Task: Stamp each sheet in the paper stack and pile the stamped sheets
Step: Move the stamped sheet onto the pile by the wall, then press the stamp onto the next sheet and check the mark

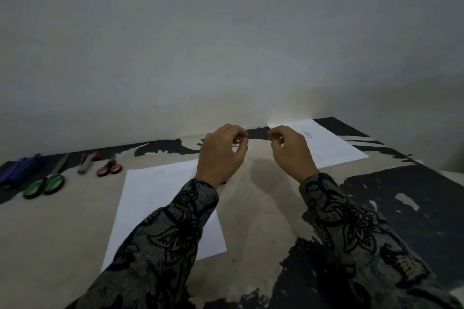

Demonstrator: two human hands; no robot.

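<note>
Part of the paper stack [150, 198] was hidden by the left sleeve [173, 221]; its print was too faint to be read.

Both hands are raised above the table [251, 208], fingers loosely curled, holding nothing: left hand [222, 155] over the upper right corner of the near paper stack [155, 198], right hand [291, 150] just before the far sheet [334, 148], which bears a blue stamp mark [307, 135]. Green-handled scissors [45, 183], red-handled scissors [109, 168] and pens [86, 162] lie along the table's far left edge.
</note>
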